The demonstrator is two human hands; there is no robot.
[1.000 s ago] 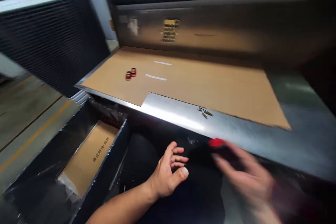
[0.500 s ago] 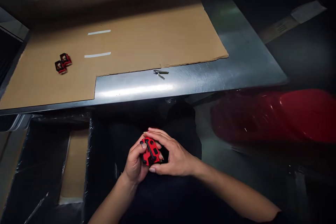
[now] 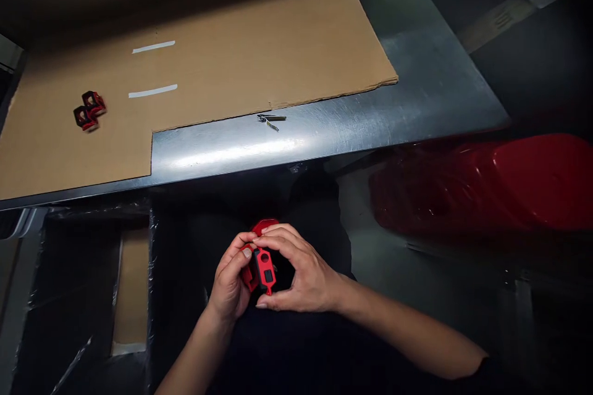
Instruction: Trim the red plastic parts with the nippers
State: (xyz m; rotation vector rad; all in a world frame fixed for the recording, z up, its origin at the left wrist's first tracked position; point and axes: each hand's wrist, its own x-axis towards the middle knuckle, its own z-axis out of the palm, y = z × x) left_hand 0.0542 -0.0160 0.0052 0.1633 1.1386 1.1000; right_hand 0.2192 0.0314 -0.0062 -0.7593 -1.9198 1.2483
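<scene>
Both of my hands meet over my lap, below the table edge, gripping one small red and black plastic part (image 3: 262,268). My left hand (image 3: 230,281) wraps it from the left with the thumb on its top. From the right, my right hand (image 3: 301,271) curls its fingers over the part's top and far side. The part stands roughly upright between my fingers, and its far side is hidden. A pair of similar red and black parts (image 3: 89,110) lies on the cardboard sheet (image 3: 259,55) at the far left, well away from both hands.
A steel table (image 3: 417,92) carries the cardboard sheet and a small metal clip (image 3: 271,119) near its front edge. A red plastic bin (image 3: 486,182) sits at the right. At lower left stands a dark, plastic-lined box (image 3: 69,296) with cardboard in its bottom.
My hands came together on the red part, which has since turned more upright in my fingers. The view swung down and to the right, bringing the red bin into sight.
</scene>
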